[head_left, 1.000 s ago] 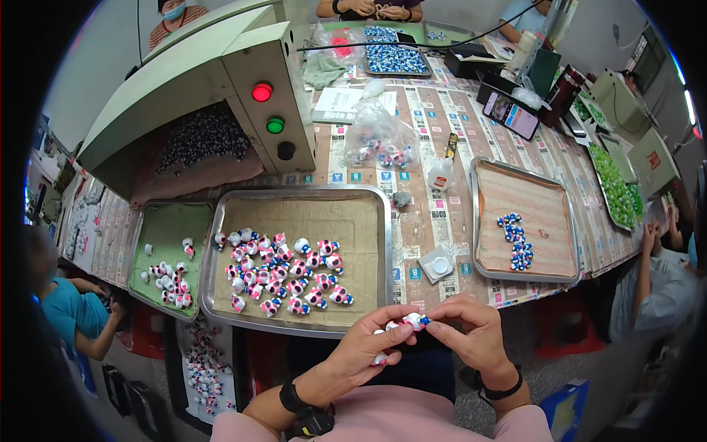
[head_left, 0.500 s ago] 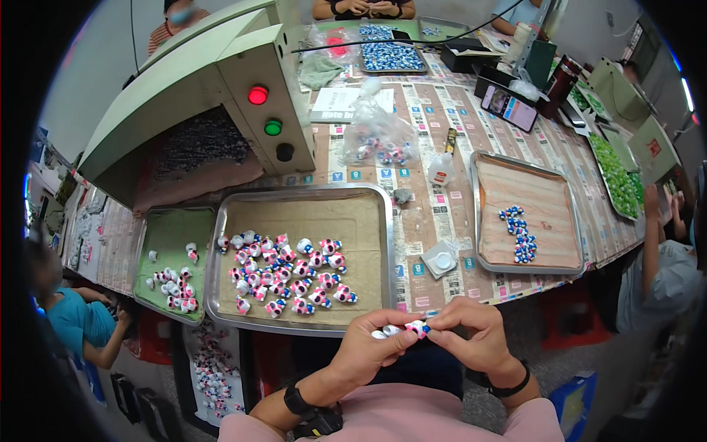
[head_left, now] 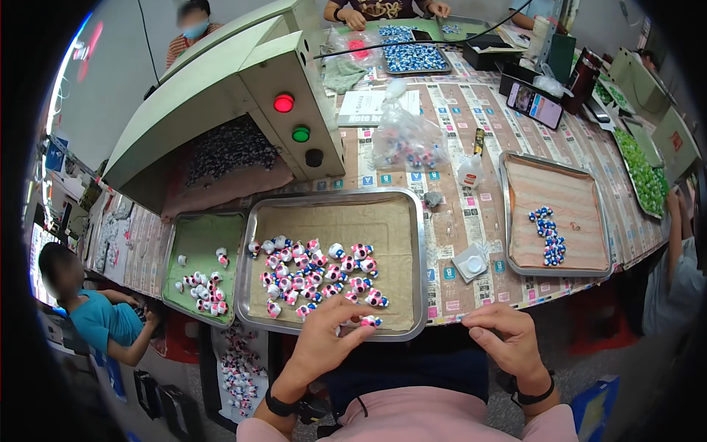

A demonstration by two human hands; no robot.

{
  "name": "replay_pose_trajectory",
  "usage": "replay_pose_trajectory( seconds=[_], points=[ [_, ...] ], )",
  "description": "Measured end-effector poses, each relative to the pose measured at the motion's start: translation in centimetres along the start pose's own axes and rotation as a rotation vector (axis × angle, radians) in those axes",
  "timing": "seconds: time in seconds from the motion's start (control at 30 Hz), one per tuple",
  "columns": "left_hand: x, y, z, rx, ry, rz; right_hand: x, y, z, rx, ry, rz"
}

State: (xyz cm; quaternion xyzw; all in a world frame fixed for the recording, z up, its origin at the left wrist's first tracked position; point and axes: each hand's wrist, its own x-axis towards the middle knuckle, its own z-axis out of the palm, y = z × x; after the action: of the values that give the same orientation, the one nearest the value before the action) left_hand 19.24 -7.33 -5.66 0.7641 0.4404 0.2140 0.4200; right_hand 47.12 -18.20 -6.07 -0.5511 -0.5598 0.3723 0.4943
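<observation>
My left hand (head_left: 328, 340) is over the near edge of the large metal tray (head_left: 417, 265). Its thumb and forefinger close on a small pink, white and blue toy figure (head_left: 371, 321); the palm side is hidden. Many similar figures (head_left: 324, 272) lie in loose rows on the tray's tan cloth. Away to the right, my right hand (head_left: 509, 340) hovers before the table edge, fingers curled, with a small gap between thumb and forefinger and nothing visible in it.
A green-lined tray (head_left: 177, 258) with white-and-pink pieces stands left, below a pale machine (head_left: 258, 81) with red and green lights. On the right are a tray (head_left: 508, 214) of blue-and-white pieces, a white glue bottle (head_left: 469, 172) and a small white dish (head_left: 474, 263). Other people sit around the table.
My hands, together on the figure before, have parted. The left has moved over the large tray with the figure; the right has let go and drawn away. The view has shifted slightly.
</observation>
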Motion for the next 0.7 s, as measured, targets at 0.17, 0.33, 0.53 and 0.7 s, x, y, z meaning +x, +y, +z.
replay_pose_trajectory(
  seconds=[0.17,0.33,0.53,0.7],
  points=[
    [0.4,-0.9,0.7,0.119,0.042,0.012,-0.8,0.4,-0.5,-0.079,0.031,0.015],
    [0.2,-0.9,0.8,0.048,0.243,0.097,-0.6,0.3,-3.7,-0.229,0.208,0.01],
    [-2.0,1.7,1.7,-1.056,-0.355,-0.316,-0.1,2.7,-9.0,-0.669,0.615,0.025],
    [-1.1,2.6,4.3,-1.286,-0.642,-0.423,2.0,6.4,-11.7,-0.881,0.509,0.033]
  ],
)
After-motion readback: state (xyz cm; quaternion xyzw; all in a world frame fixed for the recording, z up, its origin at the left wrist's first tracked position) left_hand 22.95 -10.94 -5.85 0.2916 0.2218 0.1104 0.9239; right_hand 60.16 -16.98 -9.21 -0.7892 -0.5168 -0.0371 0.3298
